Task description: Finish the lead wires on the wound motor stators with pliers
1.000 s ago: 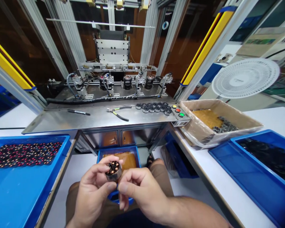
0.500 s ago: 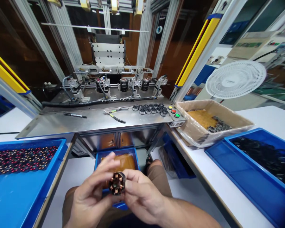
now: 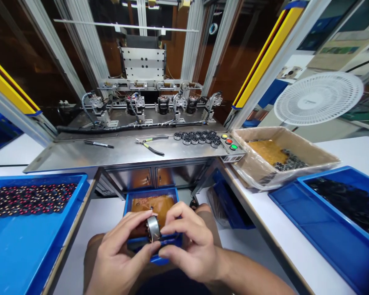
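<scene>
Over my lap, a small round motor stator [image 3: 153, 228] is pinched between the thumb and fingers of my left hand [image 3: 123, 250]. Its silvery steel side faces me, and copper windings show along its left edge. Close by on the right is my right hand [image 3: 192, 241], its thumb and forefinger apart and nothing visible between them. Whether its fingertips touch the stator's right side, I cannot tell. Beneath both hands stands a blue bin [image 3: 152, 191] with brown sheet material [image 3: 162, 202] inside.
A blue tray [image 3: 15, 250] of wound stators lies left. On the steel ledge are a marker [image 3: 99, 144], cutting pliers [image 3: 152, 147], several dark ring parts [image 3: 198, 138] and a button box [image 3: 232, 153]. To the right are a lined carton [image 3: 307, 172], blue tray [image 3: 320, 237] and fan [image 3: 316, 98].
The stator has turned from its copper-wound face to its steel side. My right hand has let go of its edge and spread its thumb and forefinger. The view has shifted slightly.
</scene>
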`<state>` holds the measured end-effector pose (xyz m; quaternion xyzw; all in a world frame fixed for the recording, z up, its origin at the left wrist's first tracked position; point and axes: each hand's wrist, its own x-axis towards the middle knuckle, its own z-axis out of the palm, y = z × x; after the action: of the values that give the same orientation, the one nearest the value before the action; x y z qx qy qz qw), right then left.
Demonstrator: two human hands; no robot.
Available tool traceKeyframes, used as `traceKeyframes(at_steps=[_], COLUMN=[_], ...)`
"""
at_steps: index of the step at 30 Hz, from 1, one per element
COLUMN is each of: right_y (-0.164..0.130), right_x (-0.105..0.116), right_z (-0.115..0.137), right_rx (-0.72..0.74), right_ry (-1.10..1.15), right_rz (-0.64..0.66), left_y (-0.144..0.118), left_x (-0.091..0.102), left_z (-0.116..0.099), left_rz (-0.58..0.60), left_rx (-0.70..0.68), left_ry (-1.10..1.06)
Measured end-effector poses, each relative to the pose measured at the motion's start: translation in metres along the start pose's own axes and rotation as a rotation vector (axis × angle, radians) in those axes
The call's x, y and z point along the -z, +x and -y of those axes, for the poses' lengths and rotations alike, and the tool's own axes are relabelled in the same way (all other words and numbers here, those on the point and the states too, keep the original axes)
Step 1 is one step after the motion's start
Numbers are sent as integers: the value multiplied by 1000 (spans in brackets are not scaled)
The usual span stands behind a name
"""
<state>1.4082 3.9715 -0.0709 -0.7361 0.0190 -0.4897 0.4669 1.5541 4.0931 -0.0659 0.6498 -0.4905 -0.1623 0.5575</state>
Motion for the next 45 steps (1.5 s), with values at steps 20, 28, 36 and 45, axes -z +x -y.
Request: traceKeyframes(at_steps=[20,28,36,45], right_y=[32,59,47,133], right_x=[22,48,16,41], right_z=[21,24,45,-42], right_rx=[-271,114,318,76], right_ry=[-78,-563,-623,-657], right_rz=[374,640,777,721], left_y=[0,-3,-6,-16], left_x=[8,24,22,42], left_z=[-2,-11,-7,7], left_rz=[7,168,30,-90], left_rx=[-452,-424,-449,76], left_ry=[376,311,358,-178])
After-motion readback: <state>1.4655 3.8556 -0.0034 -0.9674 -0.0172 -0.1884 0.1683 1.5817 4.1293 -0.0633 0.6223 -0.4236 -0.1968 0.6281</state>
